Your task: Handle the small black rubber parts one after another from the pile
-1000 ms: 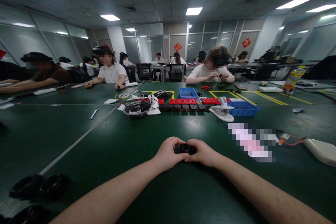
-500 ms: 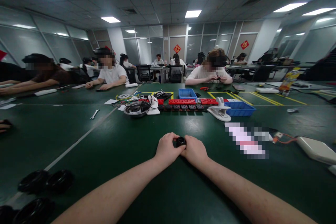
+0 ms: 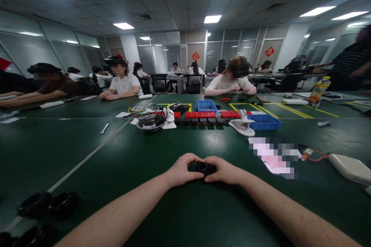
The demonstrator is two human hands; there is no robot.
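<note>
A small black ring-shaped part [image 3: 202, 167] is on the green table [image 3: 162, 216], between my two hands. My left hand [image 3: 185, 170] curves round its left side, fingertips behind it and thumb in front. From the right, my right hand [image 3: 222, 170] curves round it in the same way, the two thumbs nearly meeting. Both hands hold the part at its edges. Dark gaps show between the palms and the part, and its lower side is hard to make out.
Several black rings [image 3: 65, 203] lie at the lower left. Across the table are a wrench [image 3: 104, 128], a metal bowl [image 3: 150, 122], a white clamp [image 3: 242, 124], blue trays [image 3: 265, 121], red power strips [image 3: 201, 114] and a power bank [image 3: 350, 170]. People sit opposite.
My hands have spread wider round the black part, which shows more plainly between them. The camera view has shifted slightly. At the far right a standing person shows more.
</note>
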